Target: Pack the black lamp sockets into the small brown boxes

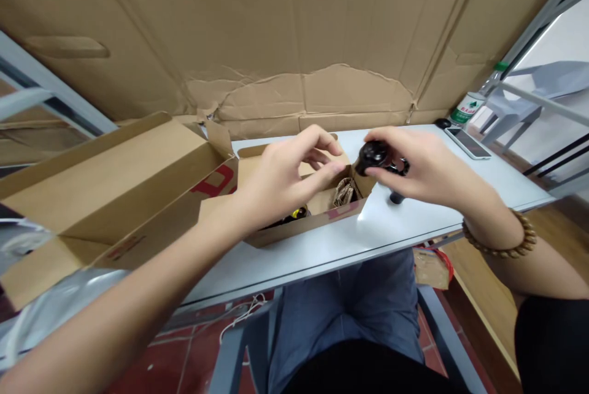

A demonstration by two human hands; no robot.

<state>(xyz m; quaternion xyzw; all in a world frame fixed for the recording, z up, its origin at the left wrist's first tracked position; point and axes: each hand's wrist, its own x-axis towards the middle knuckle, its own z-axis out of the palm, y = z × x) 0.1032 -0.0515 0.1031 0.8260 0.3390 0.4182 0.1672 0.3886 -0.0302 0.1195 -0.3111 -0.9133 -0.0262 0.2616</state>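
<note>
A large flattened tan cardboard sheet stands behind a white table. On the table's left end sits an open tan cardboard carton with red print, and beside it a smaller open kraft cardboard box holds crumpled brown paper and a black-and-yellow item. Far right on the table: a white smartphone and a white-and-green tin. The right hand, with a wooden bead bracelet, holds a knobbed black object in a narrow grip above the table, just past the box's edge; exact kind unclear. The left hand is empty, fingers loosely curled and half open, just beside the object, over the box.
</note>
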